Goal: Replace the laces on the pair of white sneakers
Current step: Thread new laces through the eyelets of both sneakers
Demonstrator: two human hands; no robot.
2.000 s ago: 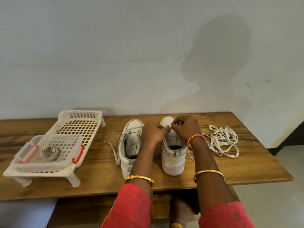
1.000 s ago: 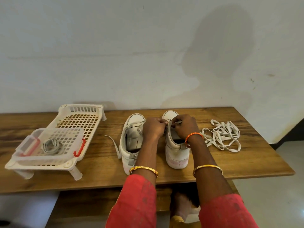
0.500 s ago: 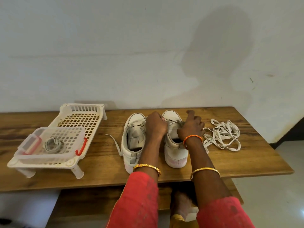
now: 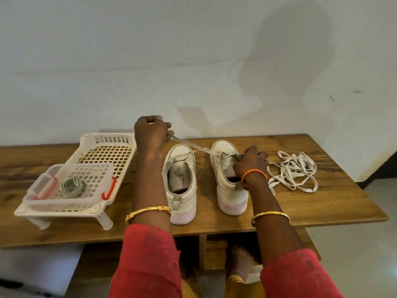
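Observation:
Two white sneakers stand side by side on the wooden table [image 4: 322,203], toes toward the wall. My left hand [image 4: 151,132] is raised above and left of the left sneaker [image 4: 182,175], pinching a white lace [image 4: 189,145] that stretches taut to the eyelets of the right sneaker [image 4: 225,168]. My right hand [image 4: 250,161] rests on the right sneaker's tongue and collar, holding it down. A loose tangle of white laces [image 4: 294,171] lies on the table to the right of the shoes.
A white perforated plastic rack [image 4: 107,151] stands at the left, carrying a clear lidded box [image 4: 64,183] with red clips and a coiled grey lace inside. The wall runs close behind the table. The table's right end lies beyond the lace pile.
My left hand has lifted up and leftward, pulling a length of lace out from the right sneaker. My right hand has shifted from the eyelets to pressing on the shoe.

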